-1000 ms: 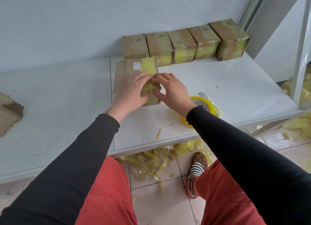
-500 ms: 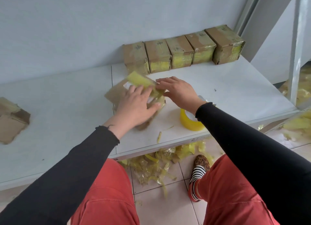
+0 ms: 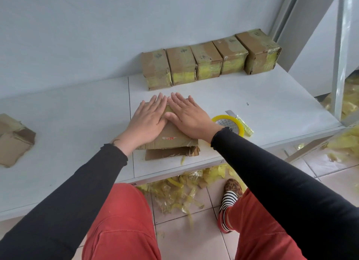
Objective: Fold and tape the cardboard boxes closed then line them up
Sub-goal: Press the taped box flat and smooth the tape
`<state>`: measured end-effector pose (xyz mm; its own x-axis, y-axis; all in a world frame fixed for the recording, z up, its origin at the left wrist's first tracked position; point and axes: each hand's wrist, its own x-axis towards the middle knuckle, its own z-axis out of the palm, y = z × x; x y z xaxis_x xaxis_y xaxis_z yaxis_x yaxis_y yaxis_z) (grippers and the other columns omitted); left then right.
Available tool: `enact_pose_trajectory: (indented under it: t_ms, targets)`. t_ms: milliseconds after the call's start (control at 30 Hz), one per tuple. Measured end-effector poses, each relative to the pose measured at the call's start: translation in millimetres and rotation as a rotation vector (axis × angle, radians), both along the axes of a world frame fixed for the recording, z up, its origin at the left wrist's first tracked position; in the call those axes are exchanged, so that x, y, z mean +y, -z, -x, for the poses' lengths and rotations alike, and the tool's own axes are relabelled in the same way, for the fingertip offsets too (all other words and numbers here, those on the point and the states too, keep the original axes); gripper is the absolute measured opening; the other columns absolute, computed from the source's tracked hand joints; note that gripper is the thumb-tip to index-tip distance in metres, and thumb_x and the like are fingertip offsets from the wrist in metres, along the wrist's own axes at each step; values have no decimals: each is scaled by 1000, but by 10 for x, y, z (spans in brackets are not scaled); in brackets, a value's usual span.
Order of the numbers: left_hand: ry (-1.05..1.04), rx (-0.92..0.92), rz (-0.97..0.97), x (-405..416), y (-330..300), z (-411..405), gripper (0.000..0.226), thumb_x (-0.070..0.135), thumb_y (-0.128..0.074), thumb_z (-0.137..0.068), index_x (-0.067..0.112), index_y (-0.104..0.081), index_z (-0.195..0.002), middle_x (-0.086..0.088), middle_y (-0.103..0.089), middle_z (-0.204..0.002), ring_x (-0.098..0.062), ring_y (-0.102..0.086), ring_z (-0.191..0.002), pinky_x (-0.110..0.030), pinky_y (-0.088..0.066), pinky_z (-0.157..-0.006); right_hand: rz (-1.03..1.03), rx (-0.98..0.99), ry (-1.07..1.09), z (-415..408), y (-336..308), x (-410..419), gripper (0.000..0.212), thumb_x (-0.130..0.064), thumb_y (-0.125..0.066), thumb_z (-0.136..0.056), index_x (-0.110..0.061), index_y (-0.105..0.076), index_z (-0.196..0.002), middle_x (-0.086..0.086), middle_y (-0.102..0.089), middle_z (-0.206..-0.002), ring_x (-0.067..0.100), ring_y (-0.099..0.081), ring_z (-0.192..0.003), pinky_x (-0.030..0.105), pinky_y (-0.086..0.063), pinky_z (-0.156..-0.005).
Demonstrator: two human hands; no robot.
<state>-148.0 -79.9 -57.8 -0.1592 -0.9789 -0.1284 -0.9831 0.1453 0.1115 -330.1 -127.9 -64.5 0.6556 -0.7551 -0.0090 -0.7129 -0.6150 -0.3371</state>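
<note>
step: flattening brown cardboard box (image 3: 171,137) on white table (image 3: 252,108) | left hand (image 3: 147,118) and right hand (image 3: 189,117) released, fingers straight, palms pressing box top | box under fingers | yellow tape roll (image 3: 229,124) beside right wrist | taped brown boxes (image 3: 209,61) row beyond fingertips | advice: press evenly, keep flaps aligned before taping
</note>
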Motion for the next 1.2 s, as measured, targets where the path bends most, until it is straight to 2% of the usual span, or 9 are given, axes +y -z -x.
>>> enact_pose_trajectory:
  t_ms: [100,267,333,400,500,667,867,1033,1200]
  targets:
    - [-17,133,-20,12,-23,-20,62,47,-17,-111,26,6,-165,6,16,-171,-9,16,-157,-33,14,-127,-28,-86,8,22,6,-5,63,-45,-24,-112,-13,-10,-165,6,-4,-173,17,5,-159,41,5,-129]
    - [-377,1122,-79,90,18,-349,78,35,-57,-106,48,-5,-162,19,9,-171,-6,4,-158,-42,-3,-128,-514,-745,285,167,39,40,74,-14,-48,-108,-24,-3,-166,-5,4,-173,13,-1,-159,35,-13,-129]
    - [-578,1353,-214,157,138,-399,84,52,-67,-94,50,-16,-161,7,-24,-170,-18,-38,-150,-49,-38,-119,-790,-951,435,185,77,56,82,-22,-59,-105,-35,-4,-165,-6,-11,-172,19,-31,-153,40,-43,-116]
    - [-653,1483,-332,236,196,-309,60,56,-58,-99,32,-47,-153,-2,-71,-132,-19,-73,-109,-39,-61,-83,-1051,-1070,523,184,119,49,75,-27,-64,-102,-35,-21,-163,6,-46,-159,25,-66,-122,44,-61,-90]
    - [-689,1594,-339,241,291,-216,45,54,-46,-104,22,-69,-123,-4,-78,-101,-20,-77,-85,-32,-60,-64,-1144,-1056,522,170,226,-5,63,-38,-63,-100,-34,-36,-156,11,-73,-123,31,-75,-100,46,-63,-78]
    - [-654,1712,-355,243,315,-208,56,61,-45,-101,20,-68,-133,-9,-75,-116,-25,-74,-96,-37,-61,-72,-1161,-1061,579,84,342,31,80,-54,-69,-89,-30,-36,-158,12,-63,-142,29,-74,-107,43,-63,-81]
    - [-622,1681,-336,156,72,-249,63,68,-39,-100,25,-64,-138,-6,-75,-121,-24,-74,-102,-36,-58,-83,-1175,-1139,681,128,24,26,34,-36,-59,-103,-14,-61,-128,8,-76,-97,25,-76,-78,39,-64,-64]
    - [-602,1923,-130,12,-241,-675,73,69,-53,-93,25,-50,-151,-1,-68,-127,-19,-68,-98,-34,-45,-94,-1383,-1137,848,152,-206,-155,26,-33,-56,-96,-14,-66,-110,13,-68,-113,33,-67,-97,48,-55,-87]
    - [-528,1822,-59,120,-98,-532,63,64,-44,-97,37,-48,-153,9,-41,-163,-12,-35,-151,-45,-21,-123,-1375,-1260,772,24,-221,66,52,-17,-84,-74,-6,-65,-121,20,-61,-133,40,-63,-117,64,-52,-98]
